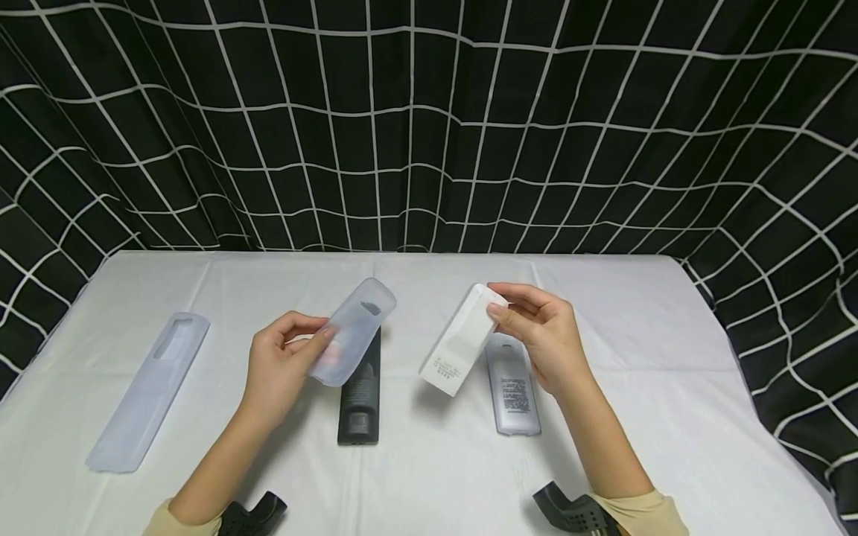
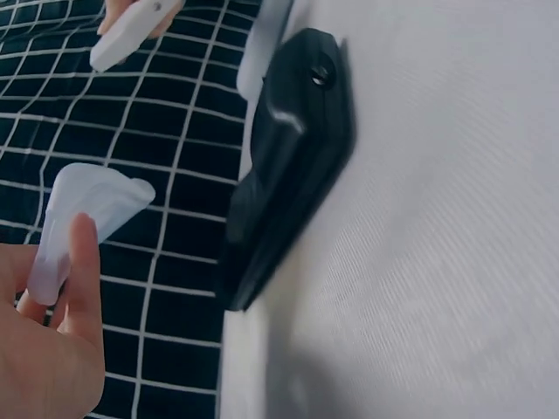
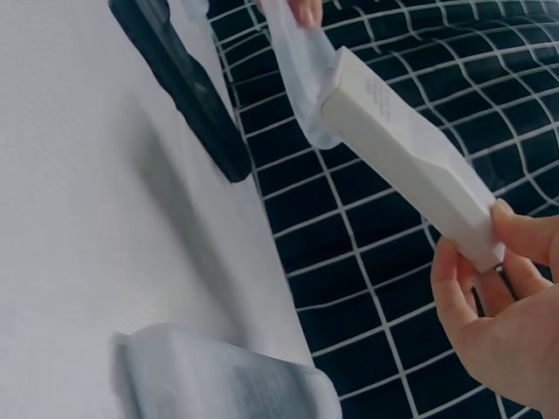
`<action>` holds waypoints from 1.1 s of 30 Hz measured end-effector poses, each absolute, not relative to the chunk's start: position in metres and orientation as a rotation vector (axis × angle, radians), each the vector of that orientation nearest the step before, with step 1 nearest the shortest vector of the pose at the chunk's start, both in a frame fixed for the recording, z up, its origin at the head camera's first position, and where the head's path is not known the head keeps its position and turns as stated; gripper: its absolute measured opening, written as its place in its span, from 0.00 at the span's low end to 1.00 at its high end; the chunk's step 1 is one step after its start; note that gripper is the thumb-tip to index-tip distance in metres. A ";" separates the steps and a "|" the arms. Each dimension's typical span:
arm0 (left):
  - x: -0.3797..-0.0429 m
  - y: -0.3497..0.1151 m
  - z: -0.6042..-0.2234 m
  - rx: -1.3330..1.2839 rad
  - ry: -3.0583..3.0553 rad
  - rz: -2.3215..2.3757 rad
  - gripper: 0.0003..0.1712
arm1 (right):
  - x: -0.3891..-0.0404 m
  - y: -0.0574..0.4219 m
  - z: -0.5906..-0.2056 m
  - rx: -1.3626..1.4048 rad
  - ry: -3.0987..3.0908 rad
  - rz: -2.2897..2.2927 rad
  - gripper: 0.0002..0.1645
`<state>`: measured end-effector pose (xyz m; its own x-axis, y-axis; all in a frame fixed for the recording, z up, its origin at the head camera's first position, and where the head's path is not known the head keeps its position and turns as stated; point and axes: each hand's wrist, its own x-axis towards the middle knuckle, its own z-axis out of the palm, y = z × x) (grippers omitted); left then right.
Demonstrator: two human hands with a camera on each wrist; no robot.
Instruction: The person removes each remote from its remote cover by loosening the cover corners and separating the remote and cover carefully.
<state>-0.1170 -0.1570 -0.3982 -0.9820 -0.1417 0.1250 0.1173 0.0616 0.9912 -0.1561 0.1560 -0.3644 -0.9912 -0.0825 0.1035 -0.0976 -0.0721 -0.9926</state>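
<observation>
Between thumb and fingers, my left hand (image 1: 278, 368) pinches the lower part of a translucent silicone remote cover (image 1: 358, 324), tilted above the table. My right hand (image 1: 548, 339) holds a white remote control (image 1: 465, 335) by its upper end, with small print showing on the lower part of the face toward me. Cover and remote are apart in the head view. In the left wrist view, the thumb lies along the cover (image 2: 74, 205). The right wrist view has the white remote (image 3: 415, 157) gripped at one end by the fingertips.
A black remote (image 1: 360, 406) lies on the white tablecloth (image 1: 429, 476), partly behind the held cover. Right of it rests a remote in a translucent cover (image 1: 515, 394), printed text showing. A longer translucent cover (image 1: 149, 398) lies at left. Dark grid-patterned cloth (image 1: 429, 134) hangs behind.
</observation>
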 end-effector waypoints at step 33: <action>-0.093 -0.205 -0.415 0.465 -2.037 -1.913 0.09 | -0.164 0.137 -0.391 0.231 -2.482 2.229 0.22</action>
<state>-0.0929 -0.2054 -0.4149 -0.9002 -0.4354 0.0022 -0.0250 0.0567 0.9981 -0.1642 0.1368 -0.3909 -0.9701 -0.2358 -0.0580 0.0324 0.1110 -0.9933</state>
